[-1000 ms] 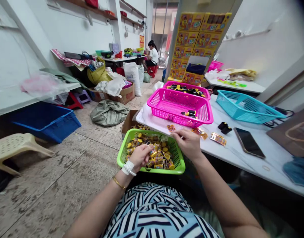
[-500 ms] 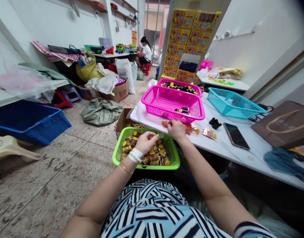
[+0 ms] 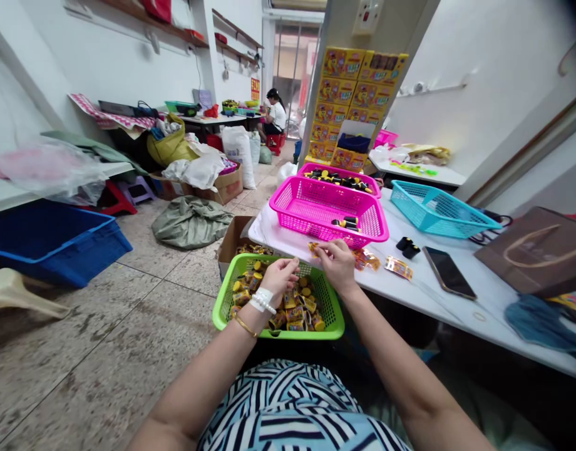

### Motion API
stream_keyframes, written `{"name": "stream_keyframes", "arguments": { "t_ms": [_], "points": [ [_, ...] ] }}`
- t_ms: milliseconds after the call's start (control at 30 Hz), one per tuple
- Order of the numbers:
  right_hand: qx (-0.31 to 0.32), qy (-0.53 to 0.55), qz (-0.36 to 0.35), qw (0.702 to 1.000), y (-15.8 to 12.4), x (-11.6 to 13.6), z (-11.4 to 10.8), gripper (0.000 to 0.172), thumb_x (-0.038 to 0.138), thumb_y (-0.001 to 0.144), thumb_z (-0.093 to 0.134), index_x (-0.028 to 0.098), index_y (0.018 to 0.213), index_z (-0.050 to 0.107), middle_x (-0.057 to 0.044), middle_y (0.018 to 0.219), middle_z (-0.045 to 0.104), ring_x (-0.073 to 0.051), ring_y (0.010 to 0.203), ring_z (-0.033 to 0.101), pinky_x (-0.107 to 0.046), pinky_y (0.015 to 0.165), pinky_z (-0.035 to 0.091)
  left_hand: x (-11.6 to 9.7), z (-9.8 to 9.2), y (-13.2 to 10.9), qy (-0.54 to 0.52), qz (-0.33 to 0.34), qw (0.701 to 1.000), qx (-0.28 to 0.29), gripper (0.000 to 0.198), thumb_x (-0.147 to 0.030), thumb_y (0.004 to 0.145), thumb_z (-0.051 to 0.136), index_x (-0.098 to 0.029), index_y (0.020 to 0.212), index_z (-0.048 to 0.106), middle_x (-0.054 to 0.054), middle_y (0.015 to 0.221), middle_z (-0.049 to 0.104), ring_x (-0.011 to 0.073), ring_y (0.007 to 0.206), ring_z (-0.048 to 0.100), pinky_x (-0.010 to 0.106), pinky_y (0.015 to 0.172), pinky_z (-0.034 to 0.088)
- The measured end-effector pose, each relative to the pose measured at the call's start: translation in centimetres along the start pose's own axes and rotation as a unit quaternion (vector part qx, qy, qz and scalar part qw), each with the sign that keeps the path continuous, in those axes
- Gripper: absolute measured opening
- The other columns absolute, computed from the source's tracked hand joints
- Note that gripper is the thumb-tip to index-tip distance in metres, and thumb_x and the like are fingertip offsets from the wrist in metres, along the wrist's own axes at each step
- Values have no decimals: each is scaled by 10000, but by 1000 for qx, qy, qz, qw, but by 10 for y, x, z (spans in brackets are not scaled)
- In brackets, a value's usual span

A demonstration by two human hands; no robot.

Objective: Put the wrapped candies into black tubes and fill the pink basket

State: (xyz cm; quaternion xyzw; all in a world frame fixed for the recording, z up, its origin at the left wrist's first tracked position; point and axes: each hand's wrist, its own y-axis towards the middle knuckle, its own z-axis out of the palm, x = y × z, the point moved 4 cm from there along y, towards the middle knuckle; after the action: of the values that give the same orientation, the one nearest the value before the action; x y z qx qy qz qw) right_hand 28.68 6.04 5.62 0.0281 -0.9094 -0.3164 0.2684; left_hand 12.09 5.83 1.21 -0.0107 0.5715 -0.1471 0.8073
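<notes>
A green basket (image 3: 225,313) full of small yellow-and-black pieces rests in front of my lap. My left hand (image 3: 279,277) hovers over it, fingers curled round something I cannot make out. My right hand (image 3: 337,260) is at the table's near edge, pinching a small orange label (image 3: 313,249). More orange labels (image 3: 398,267) lie on the white table (image 3: 457,310) beside it. Just beyond stands a pink basket (image 3: 329,213) holding a few black-and-yellow pieces.
A second pink basket (image 3: 339,175) and a teal basket (image 3: 438,210) stand further back. A phone (image 3: 448,272), two black caps (image 3: 407,247) and a brown paper bag (image 3: 539,250) lie to the right. A blue crate (image 3: 48,241) sits on the floor left. A person sits far back.
My left hand has risen from among the pieces in the green basket toward my right hand. My right hand drew back from the table with a label pinched in it.
</notes>
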Motion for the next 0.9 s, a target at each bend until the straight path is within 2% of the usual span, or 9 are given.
{"name": "stream_keyframes", "arguments": {
  "t_ms": [100, 200, 267, 333, 400, 467, 600, 733, 900],
  "points": [
    [-39, 93, -39, 994, -26, 19, -4, 167, 307, 906, 599, 204, 873, 726, -38, 823, 634, -162, 758, 600, -288, 726, 507, -5, 0, -3, 6, 29, 1000, 0, 456, -517, 671, 784, -126, 857, 643, 40, 769, 656, 64, 538, 534, 165, 452, 352],
    [-48, 190, -60, 979, -52, 37, -2, 128, 289, 898, 609, 231, 910, 722, -43, 847, 640, -175, 787, 611, -316, 745, 520, -5, -4, -12, 20, 57, 998, 5, 411, -471, 648, 801, -124, 833, 679, 18, 701, 644, 81, 550, 521, 188, 486, 373],
    [-35, 230, -3, 972, -63, 40, 3, 200, 316, 870, 642, 225, 1041, 690, -51, 910, 650, -177, 792, 612, -319, 728, 527, -5, -9, -19, 38, 72, 997, 3, 341, -423, 656, 792, -125, 790, 696, -3, 638, 621, 80, 530, 487, 200, 499, 371],
    [13, 297, 90, 951, -69, 38, 12, 331, 380, 831, 682, 190, 1101, 650, -54, 914, 659, -165, 737, 608, -299, 668, 530, -7, -14, -24, 61, 83, 995, -2, 261, -367, 658, 785, -129, 725, 701, -10, 601, 610, 89, 532, 481, 212, 520, 382],
    [88, 365, 163, 912, -73, 35, 22, 323, 455, 811, 684, 163, 945, 657, -28, 774, 650, -143, 619, 575, -265, 564, 500, -9, -17, -28, 82, 92, 992, -7, 200, -309, 641, 791, -137, 687, 700, 1, 621, 632, 111, 580, 524, 226, 572, 419],
    [129, 395, 196, 888, -75, 33, 28, 347, 506, 820, 653, 172, 738, 604, 19, 602, 570, -118, 519, 500, -238, 489, 440, -12, -20, -35, 93, 104, 990, -26, 178, -281, 647, 784, -149, 736, 705, 14, 696, 665, 130, 653, 566, 235, 636, 450],
    [87, 370, 208, 901, -78, 33, 26, 396, 519, 860, 597, 190, 650, 533, 54, 537, 462, -98, 499, 412, -220, 471, 359, -15, -25, -56, 110, 144, 977, -110, 195, -361, 760, 703, -183, 834, 674, -1, 722, 645, 122, 624, 548, 220, 585, 433],
    [61, 360, 194, 910, -83, 42, 22, 371, 497, 881, 582, 186, 679, 583, 43, 565, 490, -105, 521, 432, -226, 495, 372, -8, -21, -75, 114, 133, 978, -110, 219, -410, 790, 673, -191, 802, 682, -5, 626, 614, 129, 561, 527, 221, 506, 396],
    [38, 352, 159, 922, -91, 49, 18, 315, 456, 896, 584, 191, 732, 630, 14, 640, 575, -131, 587, 513, -245, 555, 425, -1, -23, -80, 100, 106, 982, -124, 231, -416, 777, 682, -197, 830, 729, 15, 641, 662, 162, 605, 587, 236, 499, 419]
  ]
}}
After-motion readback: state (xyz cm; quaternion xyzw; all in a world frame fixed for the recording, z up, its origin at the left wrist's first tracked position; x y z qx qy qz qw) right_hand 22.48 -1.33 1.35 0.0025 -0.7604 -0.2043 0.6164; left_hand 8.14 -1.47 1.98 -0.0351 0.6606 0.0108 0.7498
